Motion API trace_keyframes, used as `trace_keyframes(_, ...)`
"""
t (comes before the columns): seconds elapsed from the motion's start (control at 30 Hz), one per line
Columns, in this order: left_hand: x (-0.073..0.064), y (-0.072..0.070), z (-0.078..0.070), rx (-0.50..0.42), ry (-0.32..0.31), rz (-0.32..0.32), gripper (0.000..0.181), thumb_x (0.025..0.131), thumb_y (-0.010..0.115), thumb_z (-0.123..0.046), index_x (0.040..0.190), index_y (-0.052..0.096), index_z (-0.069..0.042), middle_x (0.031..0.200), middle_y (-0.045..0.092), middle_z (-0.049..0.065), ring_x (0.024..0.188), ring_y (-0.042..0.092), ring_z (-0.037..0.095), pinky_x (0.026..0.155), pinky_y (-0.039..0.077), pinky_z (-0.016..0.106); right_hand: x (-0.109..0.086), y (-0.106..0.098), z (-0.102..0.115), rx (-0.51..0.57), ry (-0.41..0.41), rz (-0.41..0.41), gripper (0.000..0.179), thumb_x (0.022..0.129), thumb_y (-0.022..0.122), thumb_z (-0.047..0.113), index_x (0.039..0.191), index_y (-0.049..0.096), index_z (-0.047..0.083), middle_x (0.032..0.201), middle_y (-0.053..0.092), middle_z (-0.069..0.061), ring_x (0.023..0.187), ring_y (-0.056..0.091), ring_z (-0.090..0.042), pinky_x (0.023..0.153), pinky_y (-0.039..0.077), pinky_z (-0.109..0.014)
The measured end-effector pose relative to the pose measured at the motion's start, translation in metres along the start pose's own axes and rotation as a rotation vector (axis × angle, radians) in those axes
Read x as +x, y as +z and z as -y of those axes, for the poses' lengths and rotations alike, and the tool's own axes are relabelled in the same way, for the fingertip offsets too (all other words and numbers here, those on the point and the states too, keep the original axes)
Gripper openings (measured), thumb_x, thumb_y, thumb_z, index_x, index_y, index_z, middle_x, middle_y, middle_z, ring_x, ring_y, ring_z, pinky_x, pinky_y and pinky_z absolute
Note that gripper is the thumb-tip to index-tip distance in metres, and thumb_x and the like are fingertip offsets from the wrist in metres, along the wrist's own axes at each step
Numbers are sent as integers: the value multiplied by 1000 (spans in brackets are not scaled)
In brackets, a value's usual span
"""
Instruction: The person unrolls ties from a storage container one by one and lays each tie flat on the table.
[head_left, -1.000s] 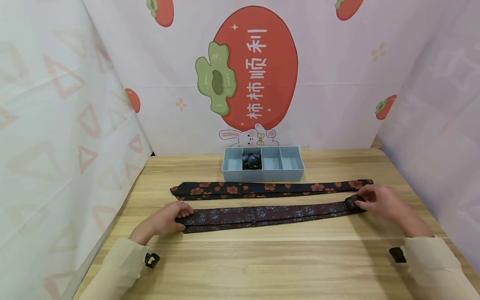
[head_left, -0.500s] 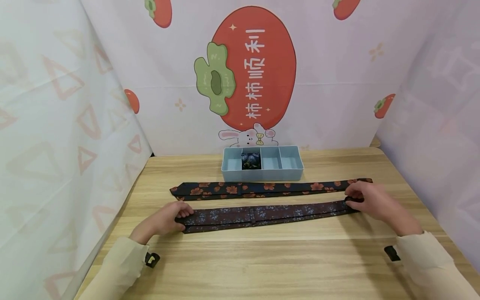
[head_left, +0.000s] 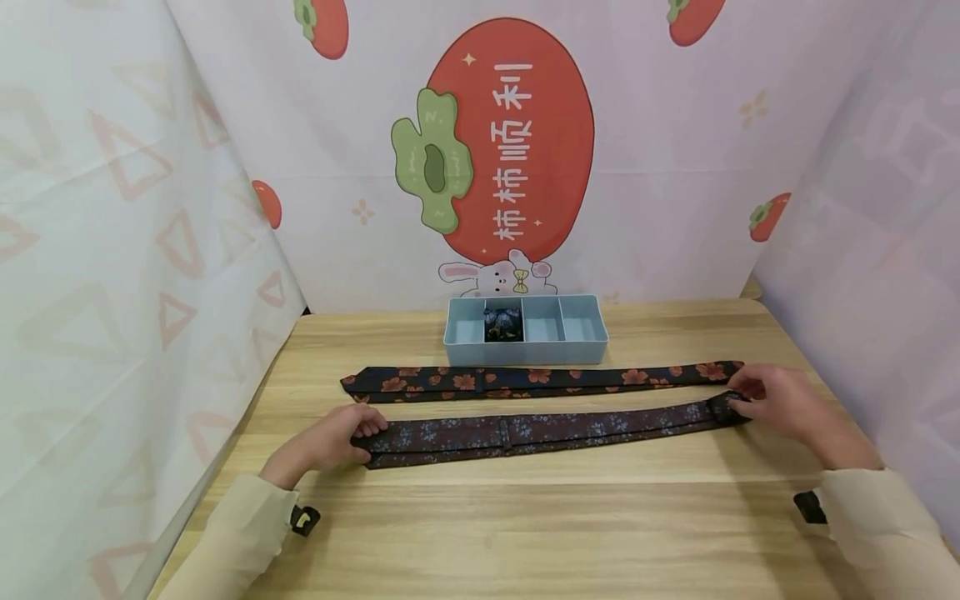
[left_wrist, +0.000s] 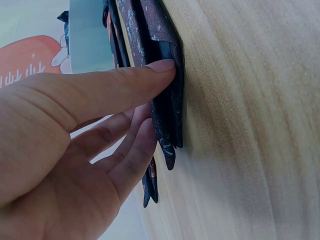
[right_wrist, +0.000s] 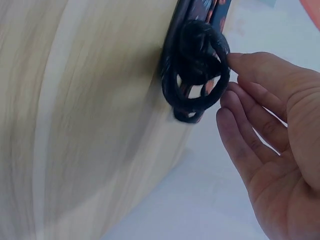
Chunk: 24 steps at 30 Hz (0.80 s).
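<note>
A maroon necktie point(head_left: 585, 427) with small blue flowers lies lengthwise across the table, its back side up. At its wide end, my left hand point(head_left: 341, 437) pinches the edge, the thumb over the fabric and the fingers beneath, as the left wrist view shows. The narrow end is curled into a loose loop point(right_wrist: 196, 95). My right hand point(head_left: 780, 408) pinches that loop between thumb and forefinger, while the other fingers stay apart from it. Just behind lies a second necktie point(head_left: 540, 379), dark with orange flowers, stretched out nearly parallel.
Behind the ties stands a light blue box point(head_left: 525, 354) with several compartments. A dark, blue-patterned rolled necktie point(head_left: 502, 323) sits in its second compartment from the left. A printed cloth point(head_left: 660, 167) hangs at the back of the wooden table point(head_left: 525, 533), with pale cloths on both sides.
My right hand has moved slightly left and then back out to the right, with the curled end of the maroon necktie. My left hand has stayed in place on the wide end.
</note>
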<state>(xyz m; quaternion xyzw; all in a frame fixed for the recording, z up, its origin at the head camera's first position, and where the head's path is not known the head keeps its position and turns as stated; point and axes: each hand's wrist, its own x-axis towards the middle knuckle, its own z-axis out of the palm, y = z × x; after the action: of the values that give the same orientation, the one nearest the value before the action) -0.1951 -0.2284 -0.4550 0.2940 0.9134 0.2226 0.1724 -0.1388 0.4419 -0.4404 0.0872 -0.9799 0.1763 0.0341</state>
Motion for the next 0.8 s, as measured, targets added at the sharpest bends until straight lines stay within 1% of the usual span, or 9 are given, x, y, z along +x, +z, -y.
trace_keyframes(0.07,0,1,1,-3,3,0,38,81,85,5,116,70,-2,106,70,3,96,63,14,86,58,35,-1,-2,-6,-11,15,15,20,83,86,5,97,74,-3,90,75,-16,80,70,-29,68,58,-42)
trace_keyframes(0.17,0,1,2,-2,6,-5,39,80,86,5,115,70,-2,106,70,3,96,63,14,86,58,35,-2,-5,-11,-10,41,36,20,84,84,8,98,74,-3,91,75,-17,80,70,-29,68,58,-39)
trace_keyframes(0.23,0,2,2,0,6,-9,39,80,86,5,115,70,-2,106,70,3,95,63,13,86,58,35,-2,-7,-10,-12,48,35,20,85,84,9,99,75,-2,92,76,-16,81,70,-28,68,56,-38)
trace_keyframes(0.3,0,2,2,3,5,-11,39,80,86,5,115,70,-2,105,69,3,95,63,13,85,57,34,-2,-9,-7,-14,51,26,22,86,84,12,101,75,-1,93,76,-16,83,70,-29,69,57,-39)
trace_keyframes(0.4,0,2,2,6,2,-10,39,80,86,5,115,70,-2,105,69,3,95,62,13,85,57,34,-1,-7,2,-21,14,11,22,85,86,13,100,76,1,93,76,-13,82,70,-26,68,57,-40)
trace_keyframes(0.53,1,1,1,8,0,-10,38,80,85,5,115,70,-2,106,70,3,96,63,14,85,58,35,2,2,10,-43,-76,-2,21,81,89,10,95,75,3,87,73,-6,75,66,-17,64,55,-32)
trace_keyframes(0.6,1,1,0,10,-3,-13,38,81,85,5,115,70,-1,106,70,4,96,63,15,86,58,35,3,6,11,-52,-102,-10,22,79,90,8,92,74,3,84,72,-4,73,65,-14,63,55,-29)
trace_keyframes(0.67,1,1,1,9,-10,-12,38,81,85,5,116,71,-1,107,70,4,96,63,15,86,58,35,2,10,9,-52,-103,-27,23,77,91,7,91,73,1,83,71,-6,72,65,-16,62,55,-29)
trace_keyframes(0.8,0,2,2,9,-30,-9,39,82,85,5,117,71,-2,109,70,3,97,63,14,87,58,35,-1,13,0,-41,-70,-59,26,75,92,7,90,72,0,83,70,-9,73,64,-19,62,54,-30)
